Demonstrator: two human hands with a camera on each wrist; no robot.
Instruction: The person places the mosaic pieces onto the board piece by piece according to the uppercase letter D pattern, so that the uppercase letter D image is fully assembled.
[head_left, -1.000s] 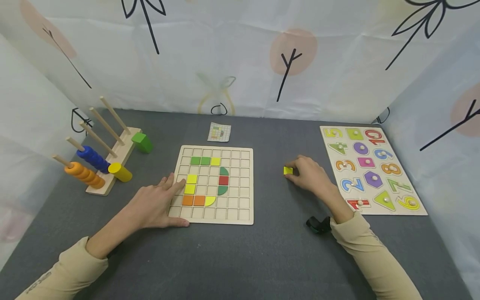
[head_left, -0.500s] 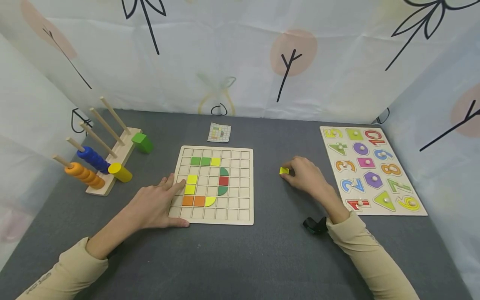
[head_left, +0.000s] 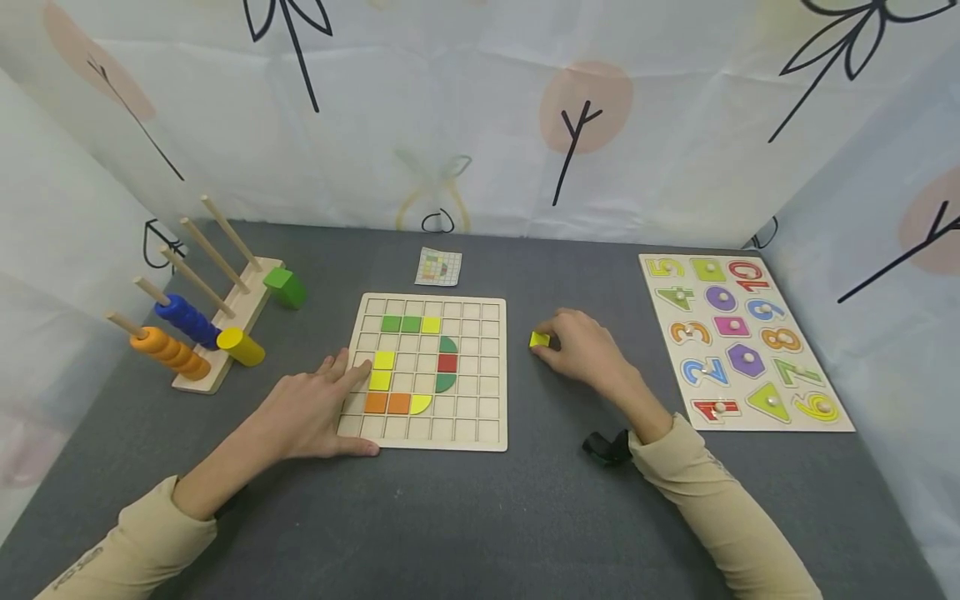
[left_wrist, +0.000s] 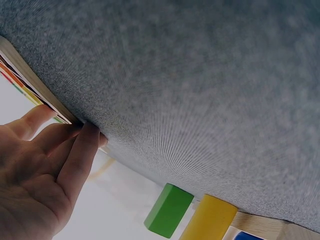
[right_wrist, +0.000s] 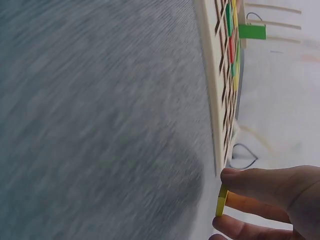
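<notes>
A wooden grid board [head_left: 480, 417] lies on the grey table, with green, yellow, red and orange tiles set in several of its squares. My left hand [head_left: 311, 408] rests on the board's left edge, fingers spread and thumb along the near corner. In the left wrist view its fingers [left_wrist: 82, 155] touch the board's rim. To the right of the board, my right hand [head_left: 581, 350] pinches a yellow tile [head_left: 539, 339] between thumb and fingers. The right wrist view shows that same yellow tile [right_wrist: 221, 201] held on edge, apart from the board.
Behind the board lies a small printed card [head_left: 438, 267]. At left stands a peg stacker [head_left: 232, 308] with orange and blue rings, a yellow cylinder [head_left: 241, 345] and a green block [head_left: 285, 287] beside it. A number puzzle board [head_left: 750, 342] lies at right.
My right hand has moved left toward the grid board, carrying the yellow tile. The left hand stays on the board, and the placed tiles are unchanged.
</notes>
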